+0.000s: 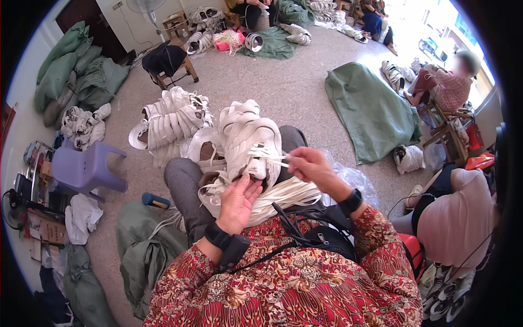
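A stack of nested white shoes [242, 128] rests across my lap, its nearest shoe facing me with loose white laces at the eyelets. My left hand [239, 203] is palm up at that shoe's opening, its fingertips gripping the edge by the tongue [255, 168]. To the right, my right hand [311, 168] pinches a white shoelace [278, 158] drawn out from the eyelets. A bundle of loose white laces [283, 200] lies on my lap below the shoe, partly hidden by my left hand.
Another stack of white shoes [173, 122] stands on the floor at left, near a purple plastic stool [90, 166]. Green sacks [373, 111] lie around. A person in pink [455, 218] bends at right; others sit farther off. Clear plastic [354, 182] lies beside my right arm.
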A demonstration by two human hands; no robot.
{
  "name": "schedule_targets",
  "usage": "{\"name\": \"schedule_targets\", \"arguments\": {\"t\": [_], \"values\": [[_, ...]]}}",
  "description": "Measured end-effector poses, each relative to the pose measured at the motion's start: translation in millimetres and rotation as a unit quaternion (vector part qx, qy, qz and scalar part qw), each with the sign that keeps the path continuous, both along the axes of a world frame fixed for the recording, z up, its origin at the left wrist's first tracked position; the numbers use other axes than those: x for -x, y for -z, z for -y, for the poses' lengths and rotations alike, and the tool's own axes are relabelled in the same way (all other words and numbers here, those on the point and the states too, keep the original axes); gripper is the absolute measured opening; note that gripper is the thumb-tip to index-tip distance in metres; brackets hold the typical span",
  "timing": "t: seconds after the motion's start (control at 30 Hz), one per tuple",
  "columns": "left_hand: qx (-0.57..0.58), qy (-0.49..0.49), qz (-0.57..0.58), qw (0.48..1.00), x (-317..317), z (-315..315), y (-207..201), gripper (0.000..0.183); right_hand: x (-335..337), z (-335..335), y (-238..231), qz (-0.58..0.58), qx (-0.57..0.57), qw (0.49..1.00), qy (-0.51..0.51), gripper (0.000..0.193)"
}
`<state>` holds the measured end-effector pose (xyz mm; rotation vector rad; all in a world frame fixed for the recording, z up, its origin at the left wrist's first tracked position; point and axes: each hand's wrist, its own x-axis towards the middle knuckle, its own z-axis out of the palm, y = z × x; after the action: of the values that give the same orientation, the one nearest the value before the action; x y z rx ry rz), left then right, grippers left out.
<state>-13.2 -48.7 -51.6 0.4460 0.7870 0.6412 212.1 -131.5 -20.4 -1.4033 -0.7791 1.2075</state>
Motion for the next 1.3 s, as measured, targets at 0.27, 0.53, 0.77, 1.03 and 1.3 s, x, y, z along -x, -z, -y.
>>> {"name": "schedule_targets", "arguments": {"t": [0.27,0.53,0.77,1.03,1.3], "values": [[0.019,0.005,0.052,0.998,-17,-5,8,0.031,35,-40,39,0.216,-0.105,0.971,-0.013,0.017],[-0.004,0.047,0.15,0.988,-19,-16,8,0.039,38,-25,12,0.182,-0.023,0.982,-0.043,0.015],[0.022,0.071,0.112,0.991,-16,-19,8,0.042,38,-26,11,0.36,-0.132,0.923,-0.021,0.014],[0.051,0.078,0.099,0.991,-13,-23,11,0.038,43,-31,12,0.424,-0.124,0.896,-0.038,0.014],[0.035,0.079,0.091,0.992,-15,-17,6,0.036,36,-32,29,0.308,-0.12,0.941,-0.076,0.016]]}}
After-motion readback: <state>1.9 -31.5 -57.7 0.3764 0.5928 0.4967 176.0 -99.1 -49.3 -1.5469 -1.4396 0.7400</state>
